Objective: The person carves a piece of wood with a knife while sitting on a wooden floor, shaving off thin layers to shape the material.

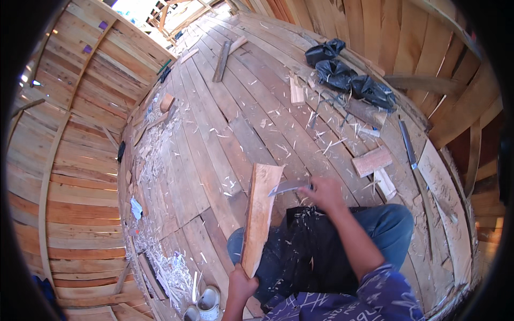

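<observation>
Plank flooring (201,160), scattered with shavings and chips, runs between a slatted wooden left wall (80,206) and a wooden right wall (393,40). Nearest is the person's patterned purple shirt (342,306), with a pair of pale clogs (209,300) off to the left by a heap of curled shavings (174,273). Black cloth (316,251) lies over the lap, between legs in blue trousers (393,227). The left hand (243,282) has its fingers wrapped round the lower end of a long piece of wood (258,219), which slants up and away over the person's left leg, its broad pale face showing. Beyond the lap, the right hand (325,192) is closed on the near-hidden handle of a curved blade (289,187), whose far end meets the wood's right edge; whether it cuts in, I cannot tell. Farther off to the right lie a reddish block (372,161) and a long dark-handled tool (408,144). Beyond those, black plastic bags (334,76) sit along the right wall, and farther still two crossed boards (221,61) rest near the bright far end
</observation>
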### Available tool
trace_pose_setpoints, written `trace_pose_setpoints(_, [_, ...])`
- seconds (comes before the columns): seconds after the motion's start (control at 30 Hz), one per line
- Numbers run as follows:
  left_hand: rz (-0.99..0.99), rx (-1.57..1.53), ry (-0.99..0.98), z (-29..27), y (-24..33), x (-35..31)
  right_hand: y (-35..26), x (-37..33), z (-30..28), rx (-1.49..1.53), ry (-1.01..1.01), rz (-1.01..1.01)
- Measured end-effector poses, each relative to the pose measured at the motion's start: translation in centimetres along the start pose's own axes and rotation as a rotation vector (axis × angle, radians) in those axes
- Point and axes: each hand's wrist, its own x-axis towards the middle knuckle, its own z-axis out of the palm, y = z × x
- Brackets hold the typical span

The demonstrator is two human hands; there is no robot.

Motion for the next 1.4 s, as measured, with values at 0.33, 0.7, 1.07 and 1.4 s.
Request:
trace_pose_setpoints(0.33, [0.025,-0.057,-0.001,0.9,-0.9,-0.1,-2.3,-2.7,1.4,-0.029,-0.142,-0.200])
trace_pose_setpoints(0.7, [0.008,0.009,-0.013,0.2,0.2,-0.1,-5.0,-1.6,-0.4,-0.204,-0.315,-0.234])
trace_pose_setpoints(1.07, [-0.017,0.052,-0.030,-0.2,0.4,-0.2,-1.0,0.5,0.3,-0.220,-0.126,-0.293])
trace_pose_setpoints(1.4, [0.010,0.019,-0.037,0.2,0.4,-0.1,1.9,2.8,-2.8,-0.229,0.090,-0.059])
